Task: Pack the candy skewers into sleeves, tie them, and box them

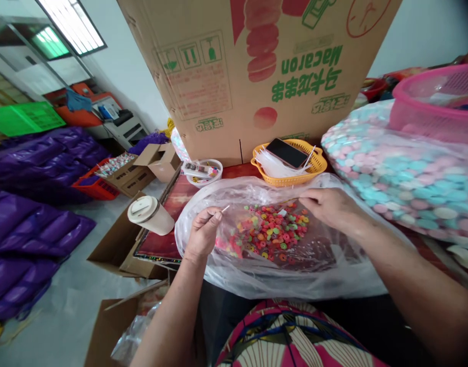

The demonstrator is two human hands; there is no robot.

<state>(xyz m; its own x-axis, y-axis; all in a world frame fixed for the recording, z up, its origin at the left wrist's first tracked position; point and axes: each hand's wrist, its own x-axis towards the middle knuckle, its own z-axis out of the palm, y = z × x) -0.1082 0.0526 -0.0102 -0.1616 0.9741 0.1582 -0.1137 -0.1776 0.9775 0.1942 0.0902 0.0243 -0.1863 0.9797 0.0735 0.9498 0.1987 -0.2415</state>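
My left hand (205, 229) is closed in a pinch on a thin white stick (226, 208), whose tip points up and to the right. My right hand (329, 206) reaches over the far right part of the clear plastic bag (234, 275), its thumb and fingers pressed together; whatever lies between them is too small to make out. Between the two hands, inside the spread bag, lies a pile of small ring-shaped candies (274, 232) in red, orange, yellow and green.
Beyond the bag stand a yellow basket (283, 180) of white sticks with a phone (287, 153) on top, and a tall cardboard box (218, 76). A lidded cup (152, 215) sits at the left edge. On the right, a large bag of pastel candies (402, 178) supports a pink basket (429, 102).
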